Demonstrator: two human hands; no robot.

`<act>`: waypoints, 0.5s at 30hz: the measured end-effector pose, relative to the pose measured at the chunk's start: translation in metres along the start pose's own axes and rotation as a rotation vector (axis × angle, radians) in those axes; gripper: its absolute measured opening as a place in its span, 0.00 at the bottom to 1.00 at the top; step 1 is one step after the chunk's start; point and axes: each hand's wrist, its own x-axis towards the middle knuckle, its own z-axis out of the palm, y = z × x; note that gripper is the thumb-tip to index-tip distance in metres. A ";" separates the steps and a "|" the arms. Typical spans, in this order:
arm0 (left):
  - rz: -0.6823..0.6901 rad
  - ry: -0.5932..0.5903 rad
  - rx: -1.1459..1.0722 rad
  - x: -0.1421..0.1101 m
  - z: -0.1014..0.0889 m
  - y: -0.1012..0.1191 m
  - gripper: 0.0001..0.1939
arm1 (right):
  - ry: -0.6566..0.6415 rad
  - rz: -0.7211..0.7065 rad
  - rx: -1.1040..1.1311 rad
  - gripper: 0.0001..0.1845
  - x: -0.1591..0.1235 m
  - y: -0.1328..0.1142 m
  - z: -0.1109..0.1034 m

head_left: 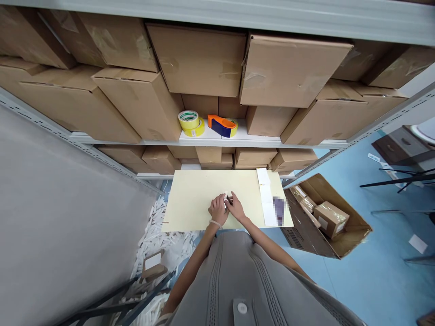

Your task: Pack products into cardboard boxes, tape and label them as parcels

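White item (pixel 224 197) | long axis unclear, mostly hidden, upper end toward shelving (pixel 210 140) | our left hand (pixel 218 209), right hand (pixel 235 205) | fingers closed on it | above pale worktop (pixel 193 203)

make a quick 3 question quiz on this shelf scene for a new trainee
1. True or false: the orange-and-blue tape dispenser sits on the shelf beside the yellow tape rolls.
2. Which wrist has a pale band? A: the one on the left hand; B: the one on the right hand; C: neither.
3. Fill in the blank: the open cardboard carton sits on a ____ floor.

Key: 1 true; 2 A; 3 blue
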 end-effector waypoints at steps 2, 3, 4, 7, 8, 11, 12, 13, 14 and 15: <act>0.004 0.020 -0.004 0.002 0.001 0.000 0.28 | -0.010 -0.010 0.018 0.20 0.006 0.002 0.001; 0.008 0.029 -0.003 0.001 0.002 -0.001 0.29 | -0.019 -0.029 0.022 0.17 0.009 0.002 0.001; 0.011 0.038 -0.002 0.001 0.003 -0.001 0.29 | -0.027 -0.048 0.027 0.14 0.011 0.001 0.001; 0.006 0.058 -0.011 -0.002 0.004 -0.002 0.30 | -0.021 -0.076 0.053 0.12 0.018 -0.002 0.000; -0.003 0.061 -0.021 -0.002 0.004 -0.002 0.30 | -0.007 -0.083 0.072 0.12 0.019 -0.003 -0.001; -0.055 0.064 -0.053 -0.003 0.004 -0.003 0.29 | 0.041 -0.109 0.175 0.10 0.019 -0.004 -0.001; -0.076 0.065 -0.060 -0.004 0.004 -0.003 0.29 | 0.055 -0.116 0.209 0.09 0.018 -0.004 -0.001; -0.094 0.066 -0.063 -0.005 0.003 -0.004 0.29 | 0.066 -0.121 0.231 0.09 0.016 -0.005 -0.002; -0.107 0.069 -0.063 -0.005 0.003 -0.004 0.29 | 0.075 -0.126 0.240 0.08 0.014 -0.005 -0.002; -0.112 0.074 -0.060 -0.006 0.003 -0.004 0.29 | 0.083 -0.130 0.230 0.08 0.012 -0.005 -0.004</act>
